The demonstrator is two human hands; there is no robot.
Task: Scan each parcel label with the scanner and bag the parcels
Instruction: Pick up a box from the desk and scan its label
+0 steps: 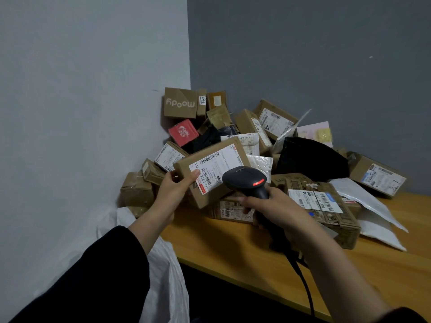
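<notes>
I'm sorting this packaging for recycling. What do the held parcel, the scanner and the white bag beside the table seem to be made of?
Held parcel: matte brown cardboard, with crisp folded edges and a white paper label.
Scanner: dark moulded plastic, smooth with a slight sheen.
White bag: thin, crinkled and soft-draping; plastic film or woven sack, the picture leaves that open.

I see bare table free in front. Parcel pile blocks the whole corner, taped box crowds the right, white bag hangs left.
</notes>
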